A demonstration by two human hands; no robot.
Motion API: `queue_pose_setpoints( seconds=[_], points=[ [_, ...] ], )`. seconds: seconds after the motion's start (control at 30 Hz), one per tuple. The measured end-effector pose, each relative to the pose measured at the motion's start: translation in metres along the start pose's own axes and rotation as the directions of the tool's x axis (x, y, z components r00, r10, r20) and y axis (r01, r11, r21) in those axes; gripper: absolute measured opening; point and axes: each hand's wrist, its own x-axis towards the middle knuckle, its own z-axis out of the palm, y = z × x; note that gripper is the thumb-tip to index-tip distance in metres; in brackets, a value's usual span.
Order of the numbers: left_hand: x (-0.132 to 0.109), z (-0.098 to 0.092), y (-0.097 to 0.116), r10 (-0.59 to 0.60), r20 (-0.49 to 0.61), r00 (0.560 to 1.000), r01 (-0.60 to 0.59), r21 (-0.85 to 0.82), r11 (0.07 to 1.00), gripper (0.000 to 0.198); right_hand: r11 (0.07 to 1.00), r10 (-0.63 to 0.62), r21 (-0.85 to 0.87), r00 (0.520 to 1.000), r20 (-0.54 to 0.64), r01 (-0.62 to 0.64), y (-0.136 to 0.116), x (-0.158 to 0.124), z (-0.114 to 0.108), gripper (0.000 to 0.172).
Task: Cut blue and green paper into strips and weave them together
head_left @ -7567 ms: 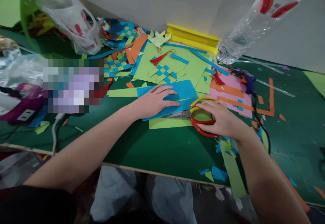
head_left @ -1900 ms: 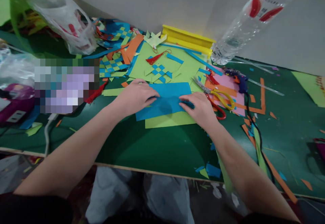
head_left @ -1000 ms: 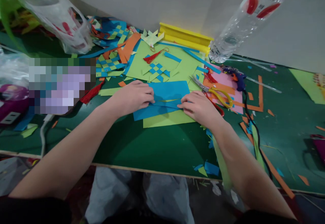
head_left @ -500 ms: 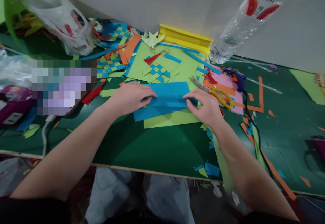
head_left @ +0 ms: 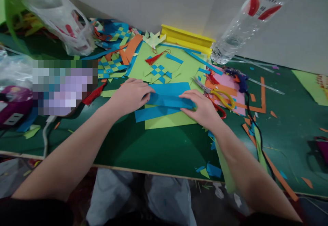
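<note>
A strip of blue paper (head_left: pixel 165 101) is held level between my hands at the middle of the table. My left hand (head_left: pixel 134 96) is closed on its left end, the thumb below and the fingers above. My right hand (head_left: pixel 201 108) pinches the right end, its fingers curled over the paper. More blue paper lies behind and in front of the strip, on top of a light green sheet (head_left: pixel 169 121). Yellow-handled scissors (head_left: pixel 217 94) lie open just beyond my right hand, beside a red handle.
Woven blue and green paper pieces (head_left: pixel 157 70) and a red tassel (head_left: pixel 156 58) lie on a green sheet. Behind stand a yellow paper channel (head_left: pixel 187 38) and a plastic bottle (head_left: pixel 238 31). A glue gun (head_left: pixel 238 79) trails a black cord at right; a pixelated object sits left.
My left hand has shifted slightly left and my right hand slightly left and down. The blue strip now shows lifted apart from the blue paper in front, with green visible between them.
</note>
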Motion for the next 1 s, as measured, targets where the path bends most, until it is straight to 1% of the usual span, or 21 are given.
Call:
queue_pose_setpoints(
  seconds=[0.07,0.13,0.2,0.27,0.33,0.4,0.47,0.53,0.6,0.67,0.73,0.8,0.9,1.0],
  points=[
    [0.000,0.000,0.004,0.034,-0.056,0.998,-0.031,0.049,0.998,0.033,0.993,-0.078,-0.091,0.997,0.021,0.080,0.001,0.000,0.002,0.030],
    [0.001,0.000,0.011,0.059,-0.118,0.991,-0.052,0.055,0.997,0.033,0.983,-0.120,-0.141,0.993,0.001,0.119,0.002,0.000,0.004,0.031],
    [0.001,0.000,0.019,0.095,-0.163,0.982,-0.091,0.035,0.995,0.039,0.981,-0.130,-0.155,0.990,-0.053,0.121,0.001,0.000,0.005,0.033],
    [0.002,0.001,0.027,0.153,-0.169,0.974,-0.151,0.024,0.988,0.049,0.983,-0.130,-0.145,0.983,-0.127,0.112,-0.004,-0.001,0.006,0.034],
    [0.003,0.003,0.033,0.208,-0.174,0.963,-0.205,0.038,0.978,0.052,0.983,-0.143,-0.140,0.973,-0.179,0.119,-0.011,-0.003,0.008,0.031],
    [0.004,0.003,0.037,0.249,-0.190,0.950,-0.240,0.073,0.968,0.046,0.974,-0.181,-0.169,0.965,-0.190,0.149,-0.018,-0.004,0.011,0.024],
    [0.004,0.003,0.038,0.277,-0.209,0.938,-0.259,0.108,0.960,0.031,0.959,-0.232,-0.207,0.955,-0.186,0.192,-0.024,-0.006,0.014,0.019],
    [0.004,0.001,0.037,0.297,-0.221,0.929,-0.274,0.130,0.953,0.019,0.947,-0.267,-0.227,0.948,-0.175,0.225,-0.027,-0.007,0.017,0.019],
    [0.004,0.000,0.035,0.314,-0.233,0.920,-0.287,0.144,0.947,0.017,0.947,-0.258,-0.238,0.950,-0.175,0.214,-0.027,-0.007,0.018,0.023],
    [0.003,-0.001,0.032,0.319,-0.234,0.918,-0.289,0.154,0.945,0.017,0.956,-0.211,-0.243,0.960,-0.185,0.163,-0.025,-0.007,0.019,0.031],
    [0.003,-0.002,0.030,0.306,-0.218,0.927,-0.278,0.149,0.949,0.017,0.962,-0.174,-0.243,0.963,-0.207,0.121,-0.023,-0.007,0.019,0.034],
    [0.002,-0.002,0.029,0.285,-0.207,0.936,-0.264,0.122,0.957,0.018,0.963,-0.176,-0.242,0.957,-0.229,0.120,-0.021,-0.007,0.018,0.028],
    [0.003,-0.001,0.030,0.254,-0.215,0.943,-0.243,0.077,0.967,0.020,0.961,-0.197,-0.240,0.951,-0.239,0.138,-0.020,-0.007,0.018,0.013],
    [0.003,0.000,0.031,0.217,-0.213,0.952,-0.207,0.070,0.976,0.025,0.962,-0.200,-0.230,0.951,-0.236,0.145,-0.020,-0.007,0.018,0.008]
  ],
)
